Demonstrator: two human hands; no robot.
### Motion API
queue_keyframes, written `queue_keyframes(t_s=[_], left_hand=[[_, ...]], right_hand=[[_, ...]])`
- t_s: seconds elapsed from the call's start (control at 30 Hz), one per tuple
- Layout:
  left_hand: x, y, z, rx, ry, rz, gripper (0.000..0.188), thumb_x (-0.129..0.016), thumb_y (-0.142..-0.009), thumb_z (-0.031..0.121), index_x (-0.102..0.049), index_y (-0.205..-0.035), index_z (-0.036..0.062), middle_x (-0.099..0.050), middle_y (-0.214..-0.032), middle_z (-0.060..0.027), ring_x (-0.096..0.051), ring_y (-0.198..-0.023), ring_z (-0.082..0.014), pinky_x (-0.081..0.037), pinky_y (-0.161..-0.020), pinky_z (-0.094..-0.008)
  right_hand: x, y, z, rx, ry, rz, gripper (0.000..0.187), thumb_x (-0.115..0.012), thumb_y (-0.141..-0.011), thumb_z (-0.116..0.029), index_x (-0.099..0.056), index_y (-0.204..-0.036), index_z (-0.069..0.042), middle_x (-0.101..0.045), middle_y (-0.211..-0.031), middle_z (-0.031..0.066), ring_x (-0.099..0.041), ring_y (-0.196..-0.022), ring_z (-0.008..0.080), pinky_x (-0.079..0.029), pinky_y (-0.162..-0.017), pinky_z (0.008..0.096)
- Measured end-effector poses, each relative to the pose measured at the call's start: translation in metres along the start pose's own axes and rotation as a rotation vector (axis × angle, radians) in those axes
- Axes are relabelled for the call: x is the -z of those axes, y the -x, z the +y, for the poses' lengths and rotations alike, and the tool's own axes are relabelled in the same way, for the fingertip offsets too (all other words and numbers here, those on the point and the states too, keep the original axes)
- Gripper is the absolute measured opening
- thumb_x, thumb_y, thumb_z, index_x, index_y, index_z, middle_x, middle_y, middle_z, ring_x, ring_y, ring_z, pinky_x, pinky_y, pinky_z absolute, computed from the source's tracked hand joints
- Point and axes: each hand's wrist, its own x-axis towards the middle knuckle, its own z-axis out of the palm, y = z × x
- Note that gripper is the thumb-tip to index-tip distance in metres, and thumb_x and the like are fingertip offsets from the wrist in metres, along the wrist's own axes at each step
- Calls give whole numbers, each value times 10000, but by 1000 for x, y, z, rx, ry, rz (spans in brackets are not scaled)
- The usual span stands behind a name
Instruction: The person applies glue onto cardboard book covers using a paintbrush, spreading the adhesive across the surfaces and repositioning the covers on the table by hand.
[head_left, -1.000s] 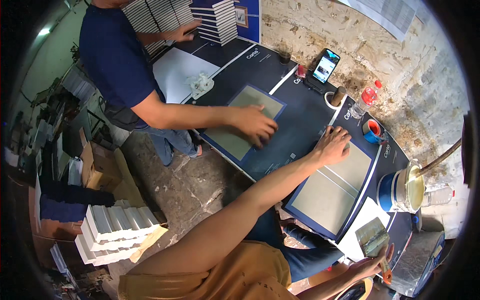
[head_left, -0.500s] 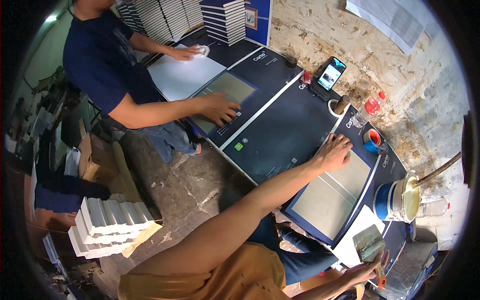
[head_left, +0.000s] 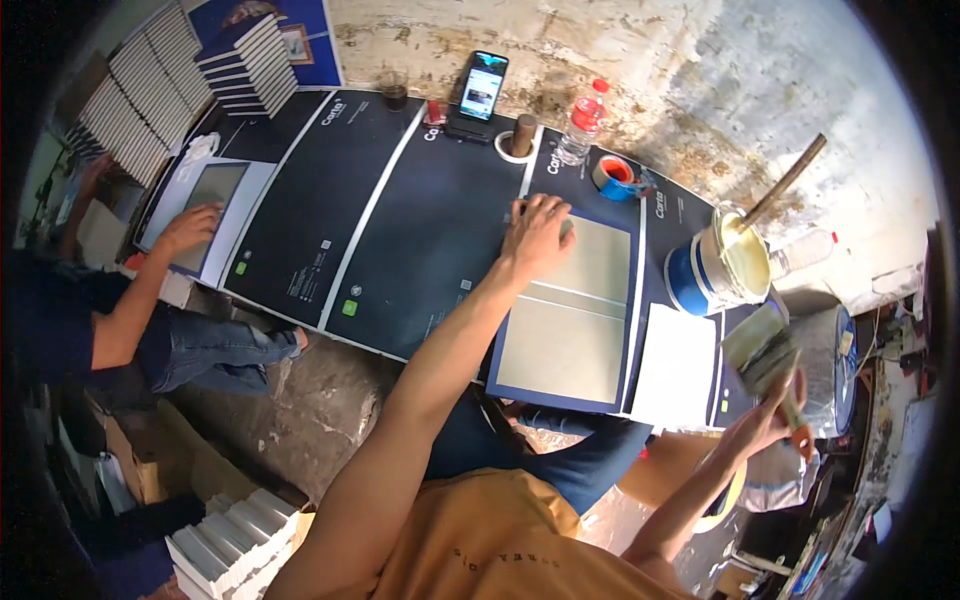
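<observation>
My left hand (head_left: 540,238) rests at the far left corner of a book cover (head_left: 565,350), its fingers bent and apart, the thumb set off to the side. Two beige boards with a narrow strip between them lie on the cover's dark blue sheet. In my right hand (head_left: 762,425) is a wide flat paintbrush (head_left: 765,350), gripped by its handle. Its broad head points away from me, over the table's right end. Beside the cover lies a white sheet of paper (head_left: 675,365). Behind the paper, a blue and white bucket (head_left: 690,275) holds pale paste and a stick.
Along the wall stand a phone (head_left: 482,88), a plastic bottle (head_left: 583,125) and tape rolls (head_left: 615,175). At far left a co-worker's hand (head_left: 190,228) touches another cover. Stacked books (head_left: 245,70) stand behind it. White blocks (head_left: 235,545) sit low at left.
My view has swung right. The co-worker's cover now lies on the white sheet, and the white cloth is out of their hand. My right hand still holds the paintbrush, now raised more.
</observation>
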Motion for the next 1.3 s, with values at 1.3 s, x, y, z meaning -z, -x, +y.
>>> queue_keyframes(t_s=[1.3], left_hand=[[-1, -13, 21, -50, -133, -82, 369, -613, -899, 263, -613, -1221, 82, -635, -1267, -85, -529, -1240, -291, -351, -1042, -507]], right_hand=[[-135, -268, 114, 129, 513, -607, 457, -726, -723, -417, -704, -850, 22, -701, -777, 225, -703, -744, 357, -551, -725, 428]])
